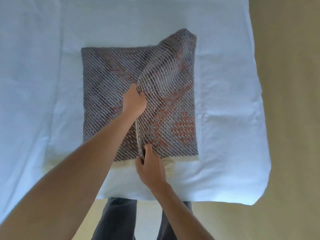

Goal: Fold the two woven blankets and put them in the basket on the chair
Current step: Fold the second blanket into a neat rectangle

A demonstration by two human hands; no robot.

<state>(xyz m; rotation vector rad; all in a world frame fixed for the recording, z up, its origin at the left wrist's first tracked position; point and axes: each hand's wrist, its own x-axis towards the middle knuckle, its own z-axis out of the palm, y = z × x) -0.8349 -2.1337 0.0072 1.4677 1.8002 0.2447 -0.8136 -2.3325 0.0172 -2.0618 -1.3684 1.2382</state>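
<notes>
Lifted blanket (107, 80) edge in both hands (134, 101) (150, 168)

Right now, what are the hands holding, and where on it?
Both grip the grey-and-orange woven blanket by its folded-over flap's edge: left hand midway along, right hand at the near corner.

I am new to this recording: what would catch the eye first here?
The grey and orange woven blanket lies in the middle of the white sheet, its right part raised as a folding flap. The left hand grips the flap's edge at mid-blanket, and the right hand pinches the same edge at the near end.
</notes>
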